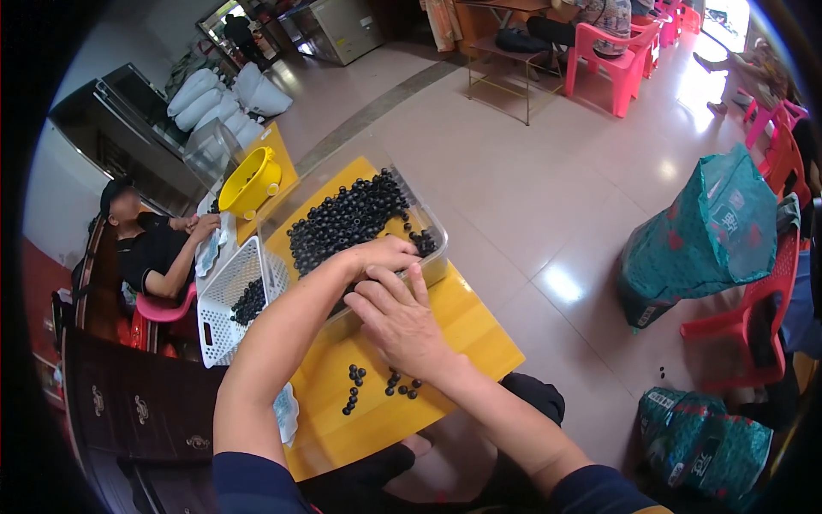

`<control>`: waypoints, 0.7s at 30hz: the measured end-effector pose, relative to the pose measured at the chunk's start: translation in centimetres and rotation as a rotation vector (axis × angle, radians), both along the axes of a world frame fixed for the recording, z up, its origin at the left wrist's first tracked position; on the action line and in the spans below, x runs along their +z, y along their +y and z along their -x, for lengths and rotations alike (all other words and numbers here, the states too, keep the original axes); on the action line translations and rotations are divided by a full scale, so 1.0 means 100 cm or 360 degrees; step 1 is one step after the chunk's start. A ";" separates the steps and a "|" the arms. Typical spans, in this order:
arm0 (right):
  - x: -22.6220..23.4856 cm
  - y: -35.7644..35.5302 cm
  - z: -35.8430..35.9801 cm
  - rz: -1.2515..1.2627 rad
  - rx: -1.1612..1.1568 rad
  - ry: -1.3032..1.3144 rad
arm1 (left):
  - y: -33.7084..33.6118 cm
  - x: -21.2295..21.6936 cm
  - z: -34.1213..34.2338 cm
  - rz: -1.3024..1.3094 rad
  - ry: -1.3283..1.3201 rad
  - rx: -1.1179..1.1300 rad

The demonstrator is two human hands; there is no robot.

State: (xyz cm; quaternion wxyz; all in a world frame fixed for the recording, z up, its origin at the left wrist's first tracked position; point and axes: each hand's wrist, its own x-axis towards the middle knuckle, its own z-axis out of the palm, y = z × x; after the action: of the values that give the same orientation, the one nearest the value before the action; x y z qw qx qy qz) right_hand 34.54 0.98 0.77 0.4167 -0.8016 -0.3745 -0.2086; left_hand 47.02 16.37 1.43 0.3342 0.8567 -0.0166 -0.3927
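A clear plastic bin (438,230) on the yellow table (467,330) holds a large heap of round black beads (347,218). My left hand (385,254) reaches into the bin's near right corner beside the beads. Its fingers bend downward, and their tips are hidden. Just nearer to me, my right hand (398,321) lies over the bin's near side, close to my left wrist, with fingers stretched and spread. No object shows in it. On the tabletop in front of the bin lie two small groups of loose black beads (352,390).
Left of the bin, a white perforated basket (224,321) holds more black beads. Beyond it stands a yellow basin (248,184). A person in black (158,257) sits at the left. Teal bags (693,240) and a red chair (741,338) stand at the right.
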 end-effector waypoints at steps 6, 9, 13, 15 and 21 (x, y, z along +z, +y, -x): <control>0.003 -0.003 -0.002 0.0002 0.0020 -0.0016 | 0.013 0.027 0.005 0.0222 -0.0259 0.0629; 0.002 -0.003 -0.003 0.0004 0.0020 -0.0025 | 0.026 0.048 0.011 0.0208 -0.0257 0.0845; 0.007 -0.004 -0.003 -0.0050 0.0065 -0.0004 | 0.046 0.060 0.018 0.0331 -0.0304 0.0996; 0.009 -0.004 -0.003 -0.0050 0.0070 -0.0003 | 0.054 0.061 0.019 0.0383 -0.0306 0.1031; 0.009 -0.006 -0.002 -0.0007 0.0063 0.0006 | 0.065 0.051 0.022 0.0325 -0.0277 0.1175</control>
State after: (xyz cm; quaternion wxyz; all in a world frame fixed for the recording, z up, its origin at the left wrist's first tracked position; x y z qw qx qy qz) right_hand 34.71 0.38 1.71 0.4233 -0.7934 -0.3892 -0.1996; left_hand 44.78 22.87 6.55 0.5338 0.7975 0.2253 -0.1683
